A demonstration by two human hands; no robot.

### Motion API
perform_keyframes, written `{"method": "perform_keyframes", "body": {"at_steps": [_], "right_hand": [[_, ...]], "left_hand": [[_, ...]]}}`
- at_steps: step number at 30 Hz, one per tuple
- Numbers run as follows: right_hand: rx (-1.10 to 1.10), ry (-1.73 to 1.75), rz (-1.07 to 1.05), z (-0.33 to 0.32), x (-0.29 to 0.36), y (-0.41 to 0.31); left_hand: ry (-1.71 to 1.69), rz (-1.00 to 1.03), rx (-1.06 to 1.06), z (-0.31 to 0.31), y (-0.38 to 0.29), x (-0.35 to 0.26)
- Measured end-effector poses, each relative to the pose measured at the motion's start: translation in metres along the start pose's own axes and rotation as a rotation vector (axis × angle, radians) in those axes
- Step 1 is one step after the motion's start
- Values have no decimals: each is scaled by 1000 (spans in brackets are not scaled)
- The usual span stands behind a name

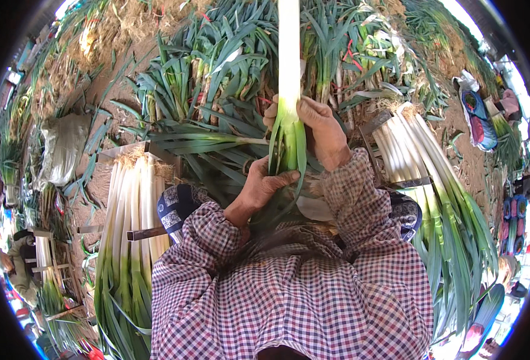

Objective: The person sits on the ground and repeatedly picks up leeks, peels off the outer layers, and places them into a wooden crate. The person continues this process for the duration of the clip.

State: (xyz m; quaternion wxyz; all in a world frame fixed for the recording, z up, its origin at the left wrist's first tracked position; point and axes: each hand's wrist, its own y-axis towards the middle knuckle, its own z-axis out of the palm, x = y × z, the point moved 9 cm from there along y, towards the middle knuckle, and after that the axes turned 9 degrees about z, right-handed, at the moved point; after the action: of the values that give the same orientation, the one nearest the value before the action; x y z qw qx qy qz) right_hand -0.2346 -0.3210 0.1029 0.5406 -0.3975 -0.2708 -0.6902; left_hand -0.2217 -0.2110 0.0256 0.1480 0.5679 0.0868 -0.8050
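A long leek [289, 58] stands upright before me, its white shaft pointing to the top of the view and its green leaves towards my body. My left hand [265, 182] grips the leaves low down, thumb across them. Higher up, my right hand [321, 126] is closed round the place where the white shaft turns green. Trimmed leeks [128, 202] lie side by side in a metal rack [146, 234] on my left. On my right, more white-shafted leeks [427, 166] rest in a second metal rack [411, 182].
Bundled untrimmed leeks [220, 67] lie ahead, some with red ties. A plastic sack [62, 146] rests on bare soil [87, 175] at the left. A co-worker [20, 265] is beside another leek rack [51, 267] at the far left.
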Motion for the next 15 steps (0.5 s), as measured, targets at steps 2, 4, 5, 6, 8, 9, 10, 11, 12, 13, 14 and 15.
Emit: {"method": "perform_keyframes", "body": {"at_steps": [2,4,5,6,8,9,10,11,12,13,14,15], "right_hand": [[50,-178,-12,8,-3,-8],[73,-356,10,10,-6,-15],[117,-321,-25,13,-2,-16],[152,-296,-41,14,1,-17],[74,-224,-53,4,6,-12],[13,-257,-63,0,7,-7],[-25,-230,1,-5,4,-3],[-35,-196,50,-8,1,0],[-93,-139,9,-15,7,0],[-121,-78,-46,-20,15,-2],[-117,-24,-90,-23,22,-5],[-88,-3,-128,-27,31,-9]], "left_hand": [[71,-9,14,-1,-3,1],[46,25,-3,-2,-2,-1],[68,-15,-22,-3,-2,3],[68,37,-57,-5,1,-2],[129,42,-60,-2,8,-2],[164,65,-48,0,13,-6],[134,36,-14,4,17,-4],[100,25,28,6,20,-5],[64,14,64,7,22,-6],[26,6,95,8,23,-7],[-22,123,172,11,24,-19],[10,41,109,1,23,-12]]}}
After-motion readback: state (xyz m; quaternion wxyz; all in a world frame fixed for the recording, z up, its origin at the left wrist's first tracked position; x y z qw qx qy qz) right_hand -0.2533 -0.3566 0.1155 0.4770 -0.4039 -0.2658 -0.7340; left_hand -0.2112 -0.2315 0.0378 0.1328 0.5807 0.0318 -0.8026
